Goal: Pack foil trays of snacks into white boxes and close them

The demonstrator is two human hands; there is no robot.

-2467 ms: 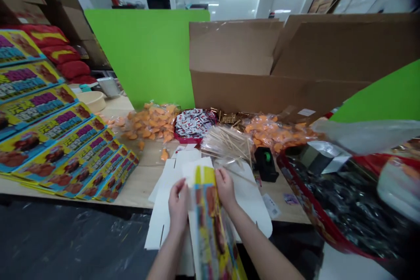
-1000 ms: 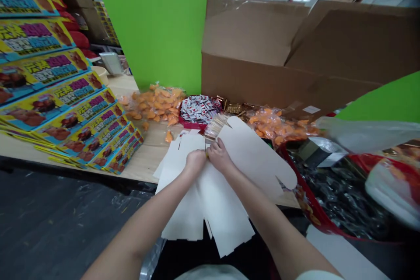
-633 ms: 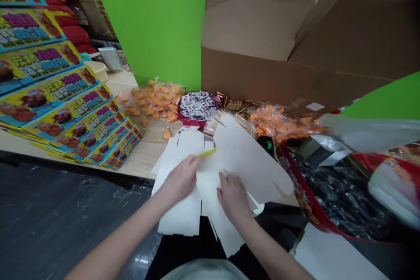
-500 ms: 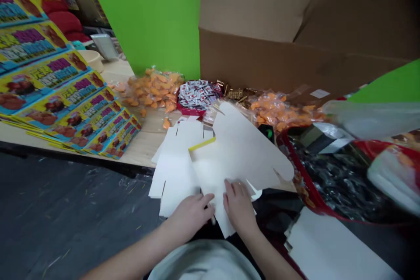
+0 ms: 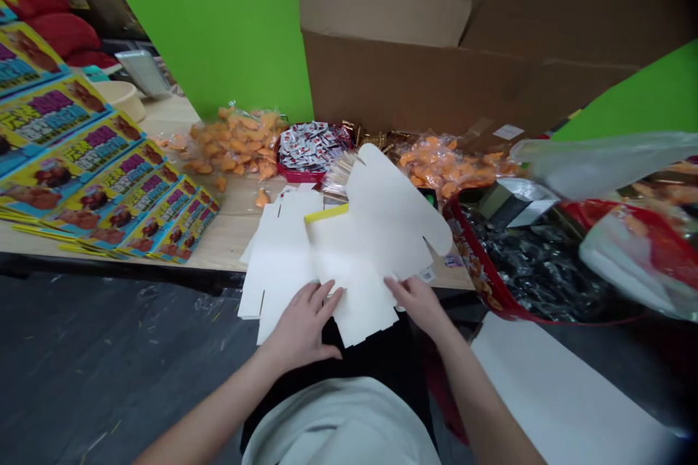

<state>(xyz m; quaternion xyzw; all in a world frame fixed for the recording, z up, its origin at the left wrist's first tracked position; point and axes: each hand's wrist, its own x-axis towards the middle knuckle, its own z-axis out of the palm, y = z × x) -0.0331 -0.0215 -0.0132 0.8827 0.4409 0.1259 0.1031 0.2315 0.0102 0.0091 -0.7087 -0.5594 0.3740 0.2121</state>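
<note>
A flat unfolded carton blank (image 5: 371, 247), white side up with a yellow edge showing, lies on a stack of similar white blanks (image 5: 278, 261) at the table's near edge. My left hand (image 5: 302, 323) rests on the near edge of the blanks with its fingers stretched out. My right hand (image 5: 417, 299) touches the top blank's near right edge, fingers spread.
Fanned yellow printed cartons (image 5: 98, 182) cover the table's left. Behind the blanks lie orange snack packets (image 5: 240, 145), a red tray of sachets (image 5: 310, 149), wooden skewers (image 5: 339, 173), and a large open cardboard box (image 5: 436, 80). A red bin (image 5: 545, 261) of dark packets stands at right.
The printed carton blank held upright earlier now lies flat, white side up. My hands slid from its far edge to its near edge, and the view tilted downward.
</note>
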